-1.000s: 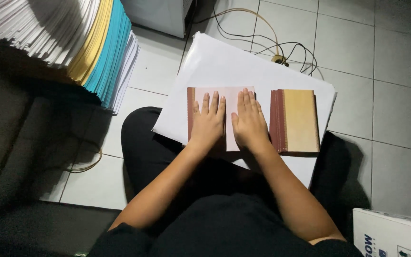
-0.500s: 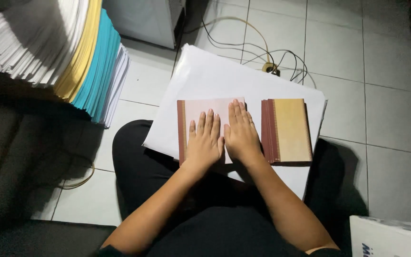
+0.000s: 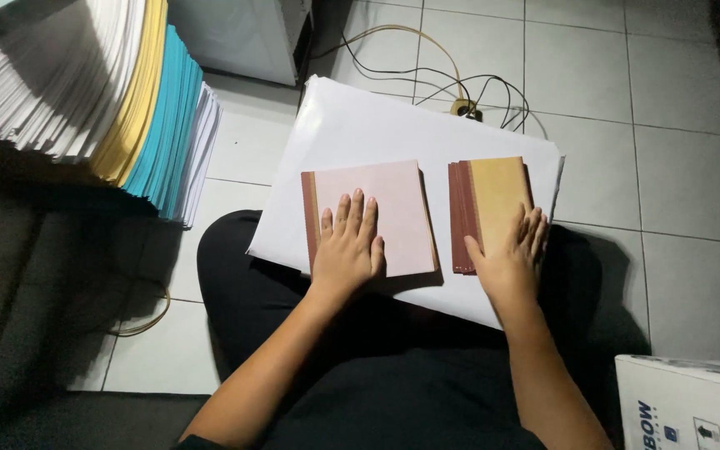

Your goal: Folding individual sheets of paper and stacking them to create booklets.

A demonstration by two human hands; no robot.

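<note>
A large white sheet stack lies across my lap. On it, at the left, is a pink booklet with a brown spine strip; my left hand lies flat on its lower left part, fingers apart. To the right sits a small pile of tan booklets with reddish-brown spines. My right hand rests on the near end of that pile, fingers spread over its lower right corner, thumb at its left edge.
A tall stack of white, yellow and teal paper stands at the left. Cables and a plug lie on the tiled floor beyond the sheets. A white cardboard box sits at the lower right. A white cabinet is at the top.
My right hand has left the pink booklet and moved right onto the tan pile. The left hand stays flat on the pink booklet.
</note>
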